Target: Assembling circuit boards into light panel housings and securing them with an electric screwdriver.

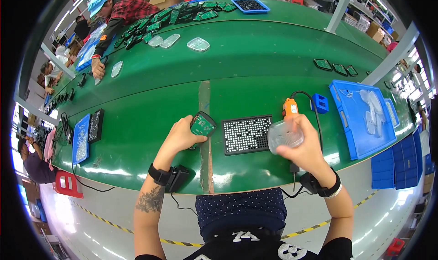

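My left hand (182, 133) is closed on a black housing with a green circuit board (203, 124) facing up, held above the bench left of centre. Between thumb and fingers, my right hand (302, 142) grips a clear plastic cover (284, 136), rounded in outline. Between the two hands lies a black perforated tray (247, 133) with many small white pieces in its holes; some holes on its right side look dark. Just beyond my right hand is an orange electric screwdriver (289, 108) with a black cord. The cover and the board are apart.
A blue tray (346, 123) with clear covers stands at the right, beside a small blue block (320, 103). At the left are a blue tray of small parts (81, 141) and a black tray (96, 125). A co-worker's hand (98, 68) rests near piled circuit boards (159, 20).
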A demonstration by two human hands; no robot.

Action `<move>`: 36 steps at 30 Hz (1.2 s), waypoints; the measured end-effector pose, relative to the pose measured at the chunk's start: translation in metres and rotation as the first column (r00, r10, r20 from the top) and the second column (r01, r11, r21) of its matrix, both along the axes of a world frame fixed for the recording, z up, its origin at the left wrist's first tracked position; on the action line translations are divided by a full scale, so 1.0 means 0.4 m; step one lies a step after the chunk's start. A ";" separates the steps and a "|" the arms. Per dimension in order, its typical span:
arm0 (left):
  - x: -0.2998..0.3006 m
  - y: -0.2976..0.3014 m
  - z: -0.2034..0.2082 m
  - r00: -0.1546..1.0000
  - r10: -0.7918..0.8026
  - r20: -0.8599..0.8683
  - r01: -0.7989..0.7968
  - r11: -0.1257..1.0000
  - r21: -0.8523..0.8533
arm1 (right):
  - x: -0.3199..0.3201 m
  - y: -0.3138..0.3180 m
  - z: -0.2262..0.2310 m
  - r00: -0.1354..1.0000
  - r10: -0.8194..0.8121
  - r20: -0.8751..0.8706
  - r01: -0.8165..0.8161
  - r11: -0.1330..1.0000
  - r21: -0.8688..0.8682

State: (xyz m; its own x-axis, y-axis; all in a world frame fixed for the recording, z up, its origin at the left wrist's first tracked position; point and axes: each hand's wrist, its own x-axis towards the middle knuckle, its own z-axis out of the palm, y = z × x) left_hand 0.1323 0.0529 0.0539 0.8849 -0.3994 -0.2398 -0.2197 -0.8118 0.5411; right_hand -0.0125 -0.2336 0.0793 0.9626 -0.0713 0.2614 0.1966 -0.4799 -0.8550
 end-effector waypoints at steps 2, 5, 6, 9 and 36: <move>-0.009 -0.004 0.006 0.997 0.065 0.030 -0.064 0.997 -0.051 | -0.007 -0.007 -0.001 0.999 0.025 0.020 -0.028 0.986 0.166; -0.117 -0.031 0.049 0.921 0.108 -0.374 -0.375 0.502 -0.779 | -0.034 0.026 0.019 0.929 0.135 -0.345 0.105 0.796 0.596; -0.150 -0.050 0.074 0.913 -0.001 -0.407 -0.371 0.411 -0.833 | -0.045 0.041 0.033 0.929 0.129 -0.348 0.113 0.795 0.595; -0.229 -0.122 0.093 0.850 -0.175 -0.497 -0.473 0.162 -0.866 | -0.073 0.109 0.075 0.911 0.344 -0.228 0.014 0.527 0.849; -0.369 -0.126 0.080 0.859 -0.295 -0.419 -0.267 0.440 -0.857 | -0.066 0.137 0.060 0.958 0.207 -0.197 -0.058 0.815 0.576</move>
State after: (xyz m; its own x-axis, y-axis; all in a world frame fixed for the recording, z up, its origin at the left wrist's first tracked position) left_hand -0.0154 0.0027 0.0858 0.7620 -0.6399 -0.1000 0.2648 0.1670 0.9497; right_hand -0.0389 -0.1786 0.1034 0.9997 -0.0003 -0.0233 -0.0232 0.1121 -0.9934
